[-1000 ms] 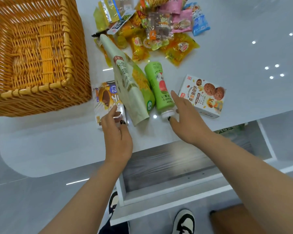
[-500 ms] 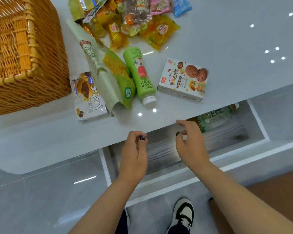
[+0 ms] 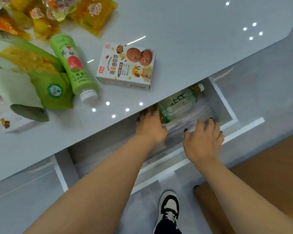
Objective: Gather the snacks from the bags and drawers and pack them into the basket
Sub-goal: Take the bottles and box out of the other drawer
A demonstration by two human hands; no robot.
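A green tea bottle (image 3: 178, 103) lies on its side in the open white drawer (image 3: 227, 105), half under the tabletop edge. My left hand (image 3: 150, 127) reaches into the drawer, its fingertips at the bottle's base end. To its right, my right hand (image 3: 203, 141) hovers over the drawer with fingers spread, blurred and holding nothing. On the table lie a cookie box (image 3: 125, 65), a green juice bottle (image 3: 73, 66), a tall green pouch (image 3: 41, 73) and several yellow snack packets (image 3: 49, 16). The basket is out of view.
The glossy white tabletop (image 3: 193, 39) overhangs the back of the drawer. A small snack box (image 3: 15, 124) peeks out at the left edge. My shoe (image 3: 169, 205) stands on grey floor below the drawer, with wooden floor (image 3: 269, 166) to the right.
Both hands left the items on the table and dropped into the drawer. The view swung right and down, so the basket passed out of view and the tea bottle came into sight.
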